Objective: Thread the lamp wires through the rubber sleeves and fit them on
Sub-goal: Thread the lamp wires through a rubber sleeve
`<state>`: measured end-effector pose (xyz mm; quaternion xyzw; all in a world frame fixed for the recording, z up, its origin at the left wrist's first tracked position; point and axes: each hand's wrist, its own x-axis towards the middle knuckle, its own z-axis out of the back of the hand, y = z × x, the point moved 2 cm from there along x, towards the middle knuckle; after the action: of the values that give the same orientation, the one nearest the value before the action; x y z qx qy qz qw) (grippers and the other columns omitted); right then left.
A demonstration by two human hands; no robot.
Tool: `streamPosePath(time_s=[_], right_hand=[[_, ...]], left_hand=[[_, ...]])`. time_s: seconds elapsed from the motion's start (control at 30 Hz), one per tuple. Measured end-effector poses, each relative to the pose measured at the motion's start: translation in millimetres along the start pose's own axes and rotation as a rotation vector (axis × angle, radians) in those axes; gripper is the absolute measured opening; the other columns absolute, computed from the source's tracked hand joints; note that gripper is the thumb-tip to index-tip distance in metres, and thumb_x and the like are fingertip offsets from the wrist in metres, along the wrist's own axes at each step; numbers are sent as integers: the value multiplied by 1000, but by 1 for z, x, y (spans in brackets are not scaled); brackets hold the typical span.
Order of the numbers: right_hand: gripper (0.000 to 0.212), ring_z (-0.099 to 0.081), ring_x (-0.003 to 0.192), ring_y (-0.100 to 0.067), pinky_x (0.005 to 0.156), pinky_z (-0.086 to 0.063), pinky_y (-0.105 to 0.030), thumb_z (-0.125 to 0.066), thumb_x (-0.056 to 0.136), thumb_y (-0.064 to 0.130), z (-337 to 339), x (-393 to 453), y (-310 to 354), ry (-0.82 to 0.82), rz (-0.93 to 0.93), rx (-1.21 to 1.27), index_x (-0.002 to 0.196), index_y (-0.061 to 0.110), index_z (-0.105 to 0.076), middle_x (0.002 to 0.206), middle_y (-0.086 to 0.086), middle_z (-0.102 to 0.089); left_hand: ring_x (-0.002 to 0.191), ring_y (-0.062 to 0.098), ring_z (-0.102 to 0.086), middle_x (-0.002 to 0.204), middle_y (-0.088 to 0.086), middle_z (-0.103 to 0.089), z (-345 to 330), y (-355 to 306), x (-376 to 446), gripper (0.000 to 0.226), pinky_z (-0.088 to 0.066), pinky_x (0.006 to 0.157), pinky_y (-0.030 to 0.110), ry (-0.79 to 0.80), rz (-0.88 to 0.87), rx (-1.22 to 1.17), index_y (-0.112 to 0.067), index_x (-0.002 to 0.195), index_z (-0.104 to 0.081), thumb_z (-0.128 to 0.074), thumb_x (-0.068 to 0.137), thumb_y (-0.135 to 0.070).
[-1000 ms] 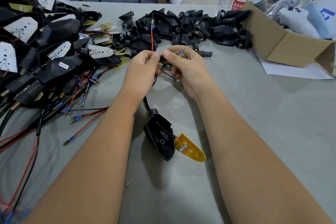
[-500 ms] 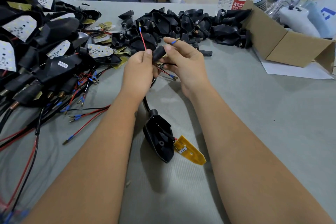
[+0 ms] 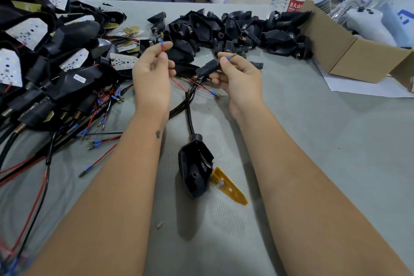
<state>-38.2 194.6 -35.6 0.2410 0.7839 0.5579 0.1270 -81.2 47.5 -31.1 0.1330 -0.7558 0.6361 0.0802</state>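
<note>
Hands [image 3: 152,71] parted; right fingers [image 3: 224,60] pinch sleeve [image 3: 207,67].

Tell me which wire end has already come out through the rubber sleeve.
The blue-tipped wire end pinched by the right hand, sticking out past the rubber sleeve. The left hand holds the red wire apart, clear of the sleeve.

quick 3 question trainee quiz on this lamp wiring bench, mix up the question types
1. True or false: the left hand pinches a red wire.
2. Which hand holds the rubber sleeve? A left, B right, C neither.
3. Fill in: the yellow board lies beside the black lamp ____ on the table.

Key:
1. True.
2. B, the right hand; a blue-tipped wire sticks out past its fingertips.
3. housing.
</note>
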Motion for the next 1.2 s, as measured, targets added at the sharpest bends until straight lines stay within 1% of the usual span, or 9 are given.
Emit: streamPosePath(time_s=[0.13, 0.27, 0.37, 0.53, 0.7, 0.8, 0.93, 1.03, 1.2], right_hand=[[15, -61, 68, -18, 67, -57, -21, -52, 99, 4, 5, 1, 2, -25, -46, 106, 99, 10, -65, 95, -13, -63], [17, -60, 71, -21, 72, -58, -24, -50, 100, 4, 6, 2, 3, -47, -71, 200, 97, 11, -65, 96, -12, -61], [16, -60, 73, -23, 74, -59, -25, -50, 99, 3, 6, 2, 3, -49, -77, 227, 96, 10, -64, 102, -16, -58], [14, -62, 73, -22, 76, -60, -26, -51, 99, 3, 6, 3, 3, -36, -85, 241, 100, 7, -64, 98, -15, -59], [15, -65, 71, -20, 76, -59, -26, -50, 99, 4, 6, 3, 4, -4, -91, 239, 99, 8, -64, 89, -10, -64], [14, -65, 72, -21, 75, -59, -26, -51, 99, 4, 5, 3, 4, -6, -92, 236, 99, 8, -64, 91, -11, -64], [15, -63, 70, -20, 73, -59, -25, -51, 99, 3, 5, 3, 3, -35, -80, 224, 106, 5, -63, 89, -10, -63], [17, -63, 70, -19, 73, -59, -25, -51, 99, 3, 5, 3, 3, -47, -78, 223, 110, 4, -63, 85, -9, -64], [17, -63, 74, -21, 72, -59, -24, -51, 99, 4, 6, 3, 4, -61, -72, 201, 110, 5, -64, 88, -9, -64]], left_hand=[[61, 7, -51, 65, -4, -54, -3, 5, -1, 27, -45, 69, 29, 75, -81, 205, -29, 99, -62, -48, 96, -5], [62, 15, -44, 64, 3, -50, -4, 7, -3, 33, -37, 63, 27, 147, -63, 324, -39, 83, -65, -53, 92, -10], [55, 9, -39, 59, -4, -48, -5, 5, -7, 30, -33, 56, 25, 180, -63, 366, -39, 78, -68, -58, 89, -13], [59, 8, -44, 69, 3, -59, -6, 2, -11, 19, -38, 61, 28, 200, -127, 419, -43, 78, -67, -63, 87, -27], [74, 32, -62, 77, 15, -68, -6, 2, -11, 22, -51, 70, 40, 203, -158, 458, -46, 78, -68, -63, 88, -28], [70, 29, -61, 75, 15, -68, -6, 3, -10, 21, -49, 68, 35, 213, -154, 449, -44, 80, -69, -64, 88, -26], [60, 10, -52, 61, -6, -59, -5, 5, -9, 14, -42, 64, 27, 228, -121, 446, -36, 85, -73, -65, 88, -24], [60, 10, -49, 59, -4, -56, -5, 5, -11, 14, -39, 61, 25, 242, -96, 453, -34, 82, -73, -66, 88, -23], [47, 1, -40, 45, -17, -48, -6, 4, -13, 16, -29, 47, 12, 277, -97, 488, -35, 78, -72, -66, 87, -22]])
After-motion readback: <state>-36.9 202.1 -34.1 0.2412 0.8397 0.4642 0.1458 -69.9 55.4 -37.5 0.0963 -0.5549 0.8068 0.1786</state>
